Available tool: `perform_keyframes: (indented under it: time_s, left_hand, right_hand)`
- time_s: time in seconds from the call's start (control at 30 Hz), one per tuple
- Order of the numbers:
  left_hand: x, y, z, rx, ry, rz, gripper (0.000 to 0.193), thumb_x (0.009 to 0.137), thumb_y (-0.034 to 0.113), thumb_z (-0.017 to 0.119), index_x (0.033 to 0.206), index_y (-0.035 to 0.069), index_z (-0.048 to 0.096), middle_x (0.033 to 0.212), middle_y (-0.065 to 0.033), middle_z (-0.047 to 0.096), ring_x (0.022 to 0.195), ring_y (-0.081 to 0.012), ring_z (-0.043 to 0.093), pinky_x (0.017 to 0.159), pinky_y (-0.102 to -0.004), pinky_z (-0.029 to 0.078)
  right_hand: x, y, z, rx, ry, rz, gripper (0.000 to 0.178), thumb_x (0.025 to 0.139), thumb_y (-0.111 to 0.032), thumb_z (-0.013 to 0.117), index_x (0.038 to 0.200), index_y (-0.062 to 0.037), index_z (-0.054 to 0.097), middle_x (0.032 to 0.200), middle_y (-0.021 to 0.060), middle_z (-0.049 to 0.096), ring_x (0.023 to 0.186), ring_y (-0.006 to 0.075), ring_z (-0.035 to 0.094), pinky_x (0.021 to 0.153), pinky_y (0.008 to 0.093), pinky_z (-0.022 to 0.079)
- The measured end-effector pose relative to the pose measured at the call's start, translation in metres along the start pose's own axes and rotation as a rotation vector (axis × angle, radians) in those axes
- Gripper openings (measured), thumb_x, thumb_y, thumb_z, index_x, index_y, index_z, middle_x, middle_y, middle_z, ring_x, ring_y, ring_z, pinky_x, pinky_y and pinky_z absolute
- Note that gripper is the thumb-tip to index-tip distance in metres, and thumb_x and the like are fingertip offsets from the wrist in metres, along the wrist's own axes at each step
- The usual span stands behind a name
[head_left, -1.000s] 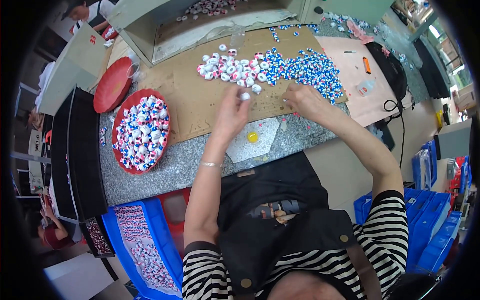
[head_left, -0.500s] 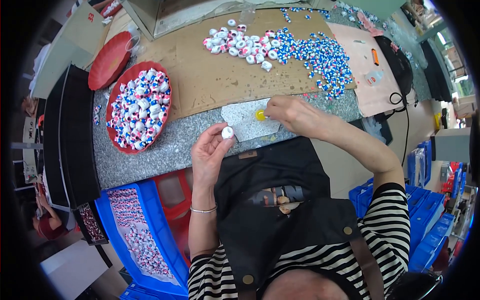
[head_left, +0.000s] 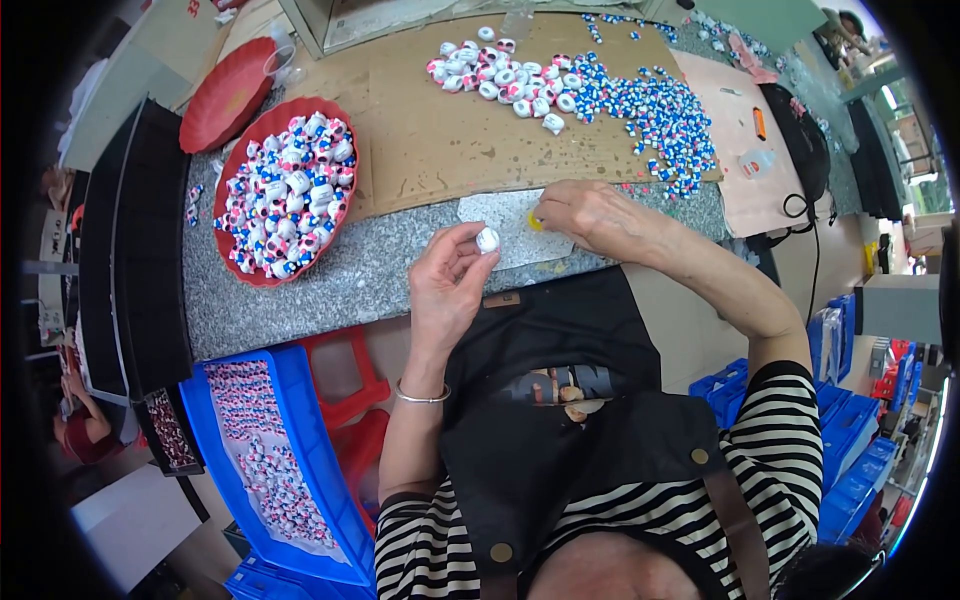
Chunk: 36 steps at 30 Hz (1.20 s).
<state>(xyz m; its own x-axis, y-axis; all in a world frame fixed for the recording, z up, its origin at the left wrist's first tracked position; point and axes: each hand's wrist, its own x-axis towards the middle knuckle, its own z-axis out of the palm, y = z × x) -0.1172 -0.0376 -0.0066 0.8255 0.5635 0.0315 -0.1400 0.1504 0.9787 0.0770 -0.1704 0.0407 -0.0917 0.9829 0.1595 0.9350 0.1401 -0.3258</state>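
Observation:
My left hand (head_left: 449,287) pinches a small round white toy head (head_left: 487,240) between thumb and fingers, above the near edge of the grey speckled worktop. Across from it, my right hand (head_left: 598,222) has its fingertips pressed together beside a small yellow round thing (head_left: 535,220). Those fingers partly cover the yellow thing, and what they pinch is too small or hidden to name. Under both hands lies a pale speckled sheet (head_left: 508,258). To the left, a red scalloped bowl (head_left: 350,190) is heaped with white, pink and blue toy figures (head_left: 290,195).
Brown cardboard (head_left: 400,140) carries a pile of white-and-pink heads (head_left: 510,80) and many small blue-and-white pieces (head_left: 665,115). An orange cutter (head_left: 759,124) and a small clear bottle (head_left: 757,160) lie right. Below left are a blue crate (head_left: 325,460) and red stool (head_left: 345,400).
The whole view has shifted slightly. My left hand has brought the white head a little up and right, nearer my right hand. My right fingers now cover more of the yellow thing.

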Motion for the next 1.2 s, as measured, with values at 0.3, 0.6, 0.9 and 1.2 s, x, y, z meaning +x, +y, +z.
perform_keyframes:
  time_s: [0.3,0.6,0.9,1.2]
  left_hand:
    - [0.004,-0.014,0.031,0.222,-0.018,0.23,0.032,0.079,-0.01,0.066,0.11,-0.003,0.062,0.107,-0.0102,0.061,0.089,-0.0143,0.063,0.077,-0.0237,0.054]
    - [0.005,0.022,0.027,-0.098,-0.388,-0.104,0.026,0.094,0.003,0.053,0.117,-0.004,0.062,0.091,-0.0069,0.062,0.074,-0.0099,0.06,0.069,-0.0214,0.049]
    - [0.027,0.039,-0.01,0.399,-0.094,0.131,0.021,0.088,-0.001,0.059,0.109,-0.003,0.063,0.096,-0.006,0.06,0.082,-0.0121,0.058,0.072,-0.0235,0.048]
    - [0.067,0.082,-0.077,1.43,0.443,0.729,0.042,0.08,0.002,0.064,0.122,0.002,0.058,0.125,-0.0219,0.05,0.116,-0.0398,0.047,0.097,-0.0466,0.039]
  right_hand:
    - [-0.016,-0.023,0.001,1.129,0.225,0.608,0.018,0.082,-0.01,0.068,0.098,-0.0001,0.068,0.08,0.0111,0.066,0.073,0.0209,0.065,0.068,0.0326,0.05]
    - [-0.018,-0.043,-0.021,0.507,0.378,0.09,0.015,0.08,-0.002,0.07,0.094,0.0005,0.069,0.081,0.0113,0.066,0.071,0.0228,0.066,0.061,0.031,0.051]
    - [-0.038,-0.008,-0.007,0.433,0.429,0.298,0.019,0.085,-0.007,0.066,0.103,-0.0035,0.067,0.094,0.0129,0.066,0.086,0.0281,0.065,0.075,0.0336,0.051]
    - [-0.076,0.108,-0.022,-0.199,0.222,0.372,0.022,0.074,0.001,0.061,0.096,-0.0006,0.062,0.098,0.0119,0.06,0.091,0.0305,0.061,0.074,0.0381,0.051]
